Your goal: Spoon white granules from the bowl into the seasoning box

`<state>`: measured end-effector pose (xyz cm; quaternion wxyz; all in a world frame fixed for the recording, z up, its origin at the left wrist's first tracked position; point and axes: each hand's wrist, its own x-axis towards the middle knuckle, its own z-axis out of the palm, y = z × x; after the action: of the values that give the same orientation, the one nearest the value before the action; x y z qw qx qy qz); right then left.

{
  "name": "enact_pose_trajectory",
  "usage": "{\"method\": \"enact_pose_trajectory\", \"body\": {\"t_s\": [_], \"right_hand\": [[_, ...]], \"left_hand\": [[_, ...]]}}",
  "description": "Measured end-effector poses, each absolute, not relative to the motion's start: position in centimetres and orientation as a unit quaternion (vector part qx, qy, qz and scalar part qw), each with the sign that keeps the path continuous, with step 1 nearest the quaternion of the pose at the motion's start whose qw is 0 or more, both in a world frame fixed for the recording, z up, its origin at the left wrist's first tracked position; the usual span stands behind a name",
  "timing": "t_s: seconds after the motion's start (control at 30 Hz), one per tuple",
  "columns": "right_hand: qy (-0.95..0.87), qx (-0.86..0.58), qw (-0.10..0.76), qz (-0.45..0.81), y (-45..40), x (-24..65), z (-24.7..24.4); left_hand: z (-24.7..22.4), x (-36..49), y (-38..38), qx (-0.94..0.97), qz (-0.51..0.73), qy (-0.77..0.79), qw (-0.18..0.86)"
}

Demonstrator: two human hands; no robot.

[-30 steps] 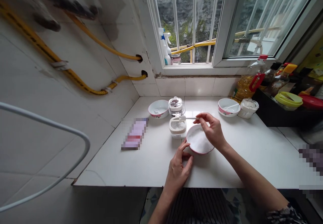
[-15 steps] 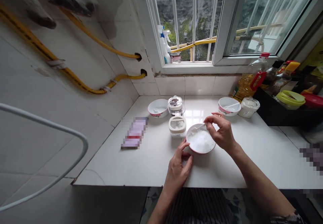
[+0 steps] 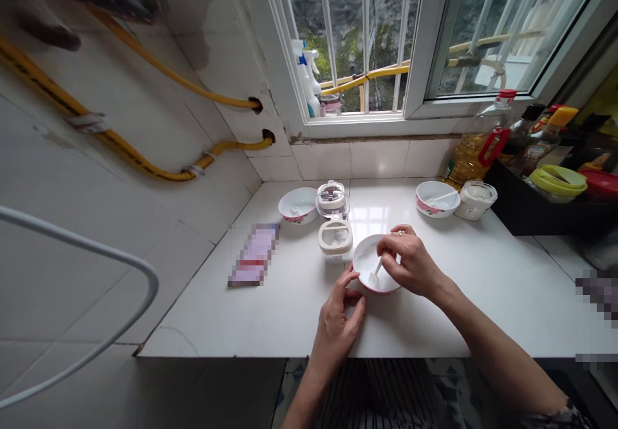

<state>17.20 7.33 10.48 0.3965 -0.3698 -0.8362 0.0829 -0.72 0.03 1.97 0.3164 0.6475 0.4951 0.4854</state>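
Note:
A white bowl (image 3: 358, 263) holding white powder or grains stands on the counter in front of me. My left hand (image 3: 339, 316) grips its near left side, index finger at the rim and thumb low by the base. Pinched in my right hand (image 3: 409, 263) is a small white spoon (image 3: 378, 266), its tip down in the white contents. My right fingers hide the top of the handle and part of the bowl. Just left of the bowl sits a clear-lidded seasoning jar (image 3: 335, 239), with a second lidded jar (image 3: 332, 198) behind it.
A flowered bowl (image 3: 298, 206) stands back left, near a blurred purple packet (image 3: 254, 255). Back right are another bowl with a white spoon (image 3: 437, 199), a white jar (image 3: 476, 200), an oil bottle (image 3: 477, 139) and a black rack (image 3: 521, 213) of bottles. A grey hose (image 3: 145, 268) curves at left.
My right hand has moved left and the spoon now points down into the near part of the bowl, more upright. My left hand stays at the bowl. The view has shifted slightly.

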Motion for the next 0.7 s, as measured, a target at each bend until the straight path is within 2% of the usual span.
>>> {"method": "enact_pose_trajectory", "body": {"t_s": [0.4, 0.7], "right_hand": [[-0.631, -0.503, 0.448, 0.385, 8.8, 18.2, 10.5], [-0.547, -0.475, 0.505, 0.468, 9.9, 18.1, 10.3]], "left_hand": [[2.1, -0.7, 0.1, 0.651, 0.484, 0.491, 0.318], [1.9, -0.7, 0.1, 0.654, 0.484, 0.487, 0.318]]}}
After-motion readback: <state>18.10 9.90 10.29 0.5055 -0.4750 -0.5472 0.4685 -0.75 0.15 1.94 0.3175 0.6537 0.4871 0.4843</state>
